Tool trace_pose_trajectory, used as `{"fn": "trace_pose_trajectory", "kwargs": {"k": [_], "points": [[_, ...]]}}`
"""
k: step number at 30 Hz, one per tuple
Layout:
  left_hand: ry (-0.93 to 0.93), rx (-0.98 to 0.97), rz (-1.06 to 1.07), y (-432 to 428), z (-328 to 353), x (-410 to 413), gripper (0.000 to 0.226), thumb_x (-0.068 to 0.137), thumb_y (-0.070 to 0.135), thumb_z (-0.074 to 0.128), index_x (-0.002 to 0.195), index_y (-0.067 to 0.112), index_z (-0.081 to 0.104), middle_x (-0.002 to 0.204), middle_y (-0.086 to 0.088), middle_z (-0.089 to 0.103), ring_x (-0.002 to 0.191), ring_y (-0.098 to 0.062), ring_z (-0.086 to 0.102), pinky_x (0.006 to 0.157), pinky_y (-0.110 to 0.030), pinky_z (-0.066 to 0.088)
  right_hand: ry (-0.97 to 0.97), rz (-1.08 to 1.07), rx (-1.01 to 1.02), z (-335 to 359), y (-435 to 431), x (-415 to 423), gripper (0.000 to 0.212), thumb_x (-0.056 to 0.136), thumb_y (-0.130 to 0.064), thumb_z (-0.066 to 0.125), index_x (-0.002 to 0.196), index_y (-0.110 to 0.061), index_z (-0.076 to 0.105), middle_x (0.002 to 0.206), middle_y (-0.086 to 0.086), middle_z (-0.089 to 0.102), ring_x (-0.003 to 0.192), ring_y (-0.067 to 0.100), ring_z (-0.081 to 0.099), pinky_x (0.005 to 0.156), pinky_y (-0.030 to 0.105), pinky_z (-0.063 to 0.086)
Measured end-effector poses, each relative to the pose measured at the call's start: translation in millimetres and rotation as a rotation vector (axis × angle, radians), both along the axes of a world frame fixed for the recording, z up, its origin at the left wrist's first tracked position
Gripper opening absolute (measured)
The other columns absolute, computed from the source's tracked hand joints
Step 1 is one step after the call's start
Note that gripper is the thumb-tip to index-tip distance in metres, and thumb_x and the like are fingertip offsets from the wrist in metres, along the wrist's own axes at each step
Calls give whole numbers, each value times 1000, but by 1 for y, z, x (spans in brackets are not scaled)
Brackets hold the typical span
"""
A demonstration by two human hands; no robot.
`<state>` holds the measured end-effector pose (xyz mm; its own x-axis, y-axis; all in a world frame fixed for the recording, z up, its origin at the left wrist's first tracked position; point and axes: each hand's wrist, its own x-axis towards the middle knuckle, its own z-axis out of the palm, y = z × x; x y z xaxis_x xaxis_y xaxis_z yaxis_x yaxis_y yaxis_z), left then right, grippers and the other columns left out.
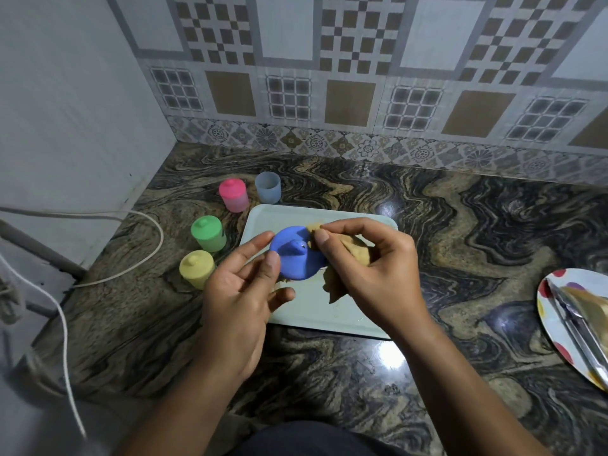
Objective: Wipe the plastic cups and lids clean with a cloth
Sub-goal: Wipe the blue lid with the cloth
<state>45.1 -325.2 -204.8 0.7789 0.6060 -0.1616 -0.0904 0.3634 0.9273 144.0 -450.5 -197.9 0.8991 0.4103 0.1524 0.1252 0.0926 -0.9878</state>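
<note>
A dark swirled stone counter (444,225) meets patterned wall tiles (329,60) in a corner. Over the left half of a pale green rectangular tray (316,314), the left hand (237,301) pinches the rim of a round blue plastic lid (296,260). Its knob faces up and it seems slightly tilted. The right hand (371,268) clutches a tan cloth (357,253) against the lid's far edge. A lidless pale blue plastic cup (268,187) stands beyond the tray's far left corner.

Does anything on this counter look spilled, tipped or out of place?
Nothing stands out. The pink plastic cup, green plastic cup and yellow plastic cup stand upright, lidded. The pale blue plastic cup is open; the left hand holds a blue plastic lid and the right hand grips a tan cloth.
</note>
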Motion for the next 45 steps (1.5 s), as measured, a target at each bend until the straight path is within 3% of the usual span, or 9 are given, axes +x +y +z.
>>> {"fn": "trace_pose_trajectory", "kwargs": {"k": [5,8,13,18,23,29,33,38,45], "points": [[-5,59,-103,1,-2,-3,47,90,22,67,137,21,58,124,-5,71,116,-23,66,82,-43,57,-140,25,-57,-5,-4,-5,4,86,-25,82,86,-22,78,81,2,76,58,20,70,55,40,57],[-26,111,-174,4,-2,-7,51,86,18,67,136,24,56,118,2,73,94,-11,65,63,-25,53,-184,6,-60,-5,-7,-3,6,86,-21,83,84,-24,79,84,2,74,55,20,69,51,35,53],[-6,60,-92,3,-3,-3,49,81,21,65,130,19,61,91,-6,75,67,-13,53,53,-24,45,-131,-77,-86,-15,1,5,9,86,-32,82,88,-24,80,78,0,75,62,22,69,59,48,59],[-17,87,-31,-12,-5,-3,58,81,23,66,137,17,57,99,-8,73,89,-14,67,63,-27,56,-60,-124,-65,-13,8,6,6,90,-26,81,91,-20,80,83,2,77,62,20,70,59,44,60],[-38,49,1,-3,3,0,52,84,13,64,136,16,57,104,-2,77,70,-6,61,54,-22,48,11,-13,40,-4,-2,-3,7,90,-11,79,89,-5,76,67,14,72,40,26,62,39,36,54],[-16,122,-80,-5,0,-2,61,82,18,63,142,18,51,118,4,73,106,-13,69,71,-28,56,-142,-46,-34,-16,-1,-4,6,86,-28,81,86,-22,80,86,3,76,61,24,71,59,43,56],[-29,94,-118,-4,0,-4,56,81,12,61,136,19,56,118,1,74,87,-8,64,59,-21,49,-143,-95,-66,-15,-2,5,6,87,-28,82,87,-22,80,77,-1,73,58,22,68,57,45,57],[-28,33,-100,-1,2,-6,49,85,14,61,133,16,61,114,0,74,97,-16,58,59,-24,49,-114,-103,-74,-8,-6,12,4,91,-17,80,89,-15,78,76,3,75,52,30,67,44,37,53],[18,99,-94,0,4,-5,44,94,5,55,137,16,58,117,3,74,100,-14,69,63,-27,53,-532,-16,-87,5,-7,-3,6,90,-10,81,96,-8,79,88,0,73,76,9,70,67,27,55]]}}
